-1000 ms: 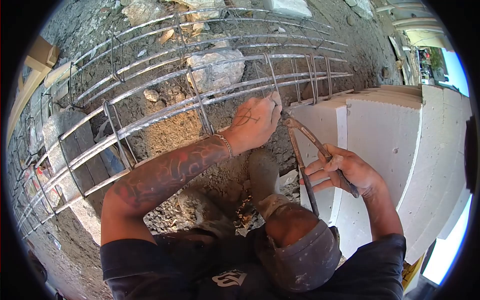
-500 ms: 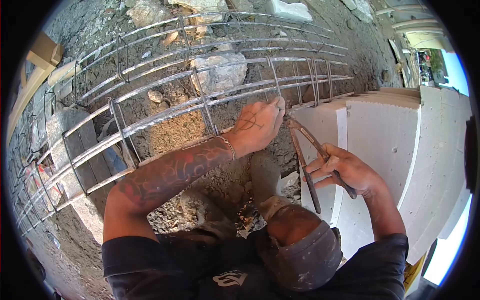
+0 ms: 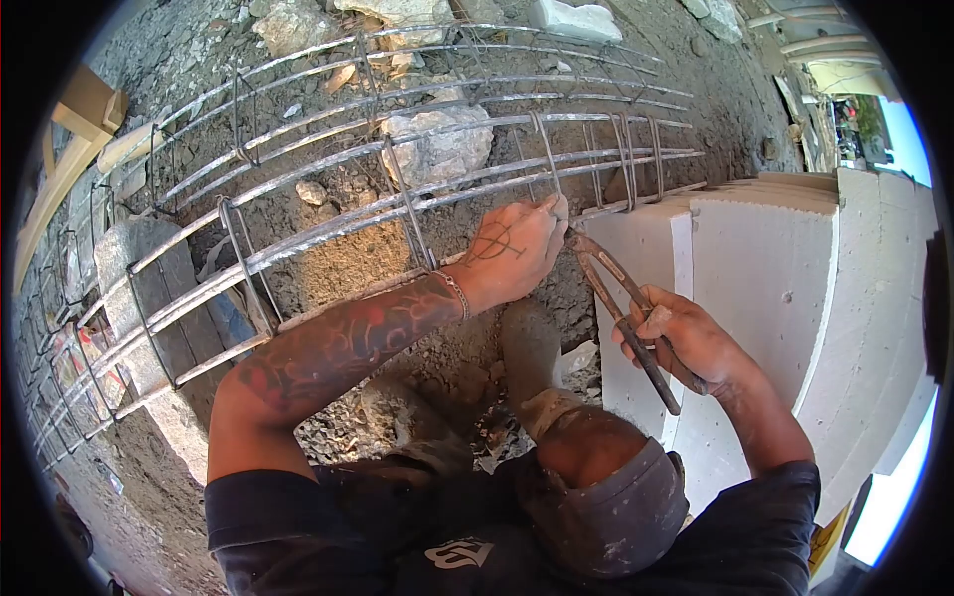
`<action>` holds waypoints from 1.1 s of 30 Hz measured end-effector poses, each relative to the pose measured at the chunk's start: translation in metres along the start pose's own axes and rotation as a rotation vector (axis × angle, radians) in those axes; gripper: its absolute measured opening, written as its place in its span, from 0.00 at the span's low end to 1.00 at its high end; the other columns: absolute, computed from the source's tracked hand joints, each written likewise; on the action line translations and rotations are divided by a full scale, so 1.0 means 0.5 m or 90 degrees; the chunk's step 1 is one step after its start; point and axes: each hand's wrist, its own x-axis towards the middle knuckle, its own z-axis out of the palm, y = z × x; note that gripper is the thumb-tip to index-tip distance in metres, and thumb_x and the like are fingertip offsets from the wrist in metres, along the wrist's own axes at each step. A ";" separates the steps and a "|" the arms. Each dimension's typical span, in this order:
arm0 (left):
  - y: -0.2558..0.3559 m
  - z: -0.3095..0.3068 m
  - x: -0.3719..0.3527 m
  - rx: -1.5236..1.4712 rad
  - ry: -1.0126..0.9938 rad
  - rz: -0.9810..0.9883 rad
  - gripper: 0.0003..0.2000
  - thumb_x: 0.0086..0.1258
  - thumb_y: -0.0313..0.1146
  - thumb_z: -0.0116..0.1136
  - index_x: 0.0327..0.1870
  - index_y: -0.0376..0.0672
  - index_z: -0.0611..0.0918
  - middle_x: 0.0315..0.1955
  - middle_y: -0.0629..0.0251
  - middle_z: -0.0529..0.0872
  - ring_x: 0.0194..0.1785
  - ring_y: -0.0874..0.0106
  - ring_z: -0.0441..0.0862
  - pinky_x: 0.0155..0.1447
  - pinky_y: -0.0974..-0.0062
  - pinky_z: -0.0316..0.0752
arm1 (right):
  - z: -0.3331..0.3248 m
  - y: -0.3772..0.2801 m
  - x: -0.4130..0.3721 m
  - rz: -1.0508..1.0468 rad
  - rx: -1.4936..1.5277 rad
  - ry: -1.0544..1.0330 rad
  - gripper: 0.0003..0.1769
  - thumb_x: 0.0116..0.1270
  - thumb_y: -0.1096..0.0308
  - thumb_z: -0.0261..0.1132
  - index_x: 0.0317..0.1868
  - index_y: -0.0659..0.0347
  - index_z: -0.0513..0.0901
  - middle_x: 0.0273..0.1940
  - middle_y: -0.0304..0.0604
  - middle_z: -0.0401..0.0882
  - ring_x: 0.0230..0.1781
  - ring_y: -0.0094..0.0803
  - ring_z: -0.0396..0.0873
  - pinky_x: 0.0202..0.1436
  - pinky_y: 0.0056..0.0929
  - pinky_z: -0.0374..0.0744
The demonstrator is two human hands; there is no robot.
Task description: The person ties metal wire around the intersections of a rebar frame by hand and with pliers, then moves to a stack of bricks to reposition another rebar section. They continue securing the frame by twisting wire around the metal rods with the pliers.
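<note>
In my right hand [image 3: 671, 333] is a pair of rusty pincers [image 3: 621, 283], gripped by the handles. Their jaws point up and left, close beside the fingertips of my left hand [image 3: 517, 248]. That hand is closed at the lower end of a wire stirrup [image 3: 549, 154] on a rebar cage [image 3: 328, 223]. Whether a thin tie wire is also between its fingers is hidden. Long steel bars of the cage run across the view, with stirrups spaced along them.
Pale blocks [image 3: 755, 268] stand stacked at the right, near my right forearm. Rocks such as a large white one [image 3: 437, 139] lie on the dirt around the cage. A wooden frame [image 3: 75, 149] is at the far left. My knee [image 3: 606, 507] is bent below my hands.
The pincers' handles have come closer together as my right hand's fingers closed round them. My left hand stays at nearly the same spot on the cage.
</note>
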 end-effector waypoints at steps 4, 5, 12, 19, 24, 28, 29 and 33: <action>0.001 -0.002 0.001 0.007 0.004 0.009 0.06 0.68 0.29 0.46 0.32 0.37 0.72 0.21 0.49 0.75 0.25 0.49 0.74 0.30 0.57 0.67 | 0.005 -0.001 -0.009 0.011 0.072 -0.012 0.14 0.59 0.73 0.51 0.47 0.65 0.66 0.40 0.49 0.74 0.32 0.34 0.78 0.38 0.36 0.80; 0.001 -0.003 0.001 0.007 0.005 0.010 0.06 0.68 0.29 0.46 0.32 0.37 0.72 0.21 0.49 0.75 0.25 0.49 0.74 0.30 0.57 0.67 | 0.005 -0.004 -0.011 0.021 0.072 -0.021 0.14 0.60 0.74 0.51 0.47 0.65 0.66 0.40 0.49 0.74 0.31 0.34 0.78 0.38 0.37 0.81; -0.002 -0.002 0.004 0.003 -0.007 -0.009 0.07 0.69 0.29 0.45 0.33 0.36 0.72 0.19 0.49 0.74 0.25 0.49 0.73 0.30 0.58 0.67 | 0.006 -0.015 -0.010 0.019 0.151 -0.026 0.12 0.60 0.72 0.52 0.44 0.64 0.65 0.48 0.59 0.72 0.36 0.40 0.79 0.39 0.43 0.82; -0.008 0.003 0.004 0.001 -0.006 -0.011 0.06 0.69 0.28 0.45 0.32 0.35 0.72 0.18 0.49 0.72 0.24 0.50 0.73 0.30 0.59 0.67 | 0.020 0.003 -0.010 0.006 0.207 -0.052 0.12 0.63 0.73 0.48 0.48 0.63 0.64 0.44 0.51 0.72 0.33 0.35 0.75 0.33 0.34 0.78; -0.002 -0.007 0.008 -0.009 -0.023 -0.009 0.06 0.69 0.28 0.45 0.33 0.37 0.73 0.17 0.51 0.72 0.23 0.51 0.73 0.30 0.59 0.67 | 0.013 -0.026 -0.020 0.054 0.143 -0.004 0.05 0.63 0.72 0.48 0.41 0.60 0.66 0.37 0.44 0.70 0.23 0.26 0.66 0.23 0.24 0.68; 0.013 -0.047 0.023 -0.011 -0.142 -0.048 0.05 0.68 0.28 0.47 0.34 0.37 0.73 0.18 0.51 0.74 0.24 0.54 0.76 0.33 0.61 0.70 | 0.004 -0.080 -0.029 0.038 -0.392 0.026 0.06 0.65 0.71 0.49 0.41 0.62 0.65 0.32 0.45 0.71 0.23 0.32 0.71 0.25 0.31 0.72; 0.002 -0.059 0.026 -0.011 -0.143 -0.045 0.05 0.68 0.28 0.47 0.34 0.37 0.73 0.18 0.51 0.74 0.24 0.54 0.76 0.33 0.61 0.70 | 0.005 -0.087 -0.032 0.033 -0.619 0.048 0.08 0.66 0.70 0.50 0.42 0.64 0.65 0.31 0.49 0.73 0.24 0.39 0.75 0.28 0.35 0.74; 0.009 -0.139 0.089 0.057 -0.334 0.100 0.10 0.63 0.30 0.52 0.42 0.36 0.74 0.30 0.52 0.79 0.38 0.58 0.79 0.44 0.65 0.72 | -0.012 -0.070 -0.029 -0.168 -0.932 0.049 0.09 0.65 0.69 0.53 0.41 0.65 0.66 0.30 0.54 0.74 0.30 0.48 0.79 0.32 0.42 0.77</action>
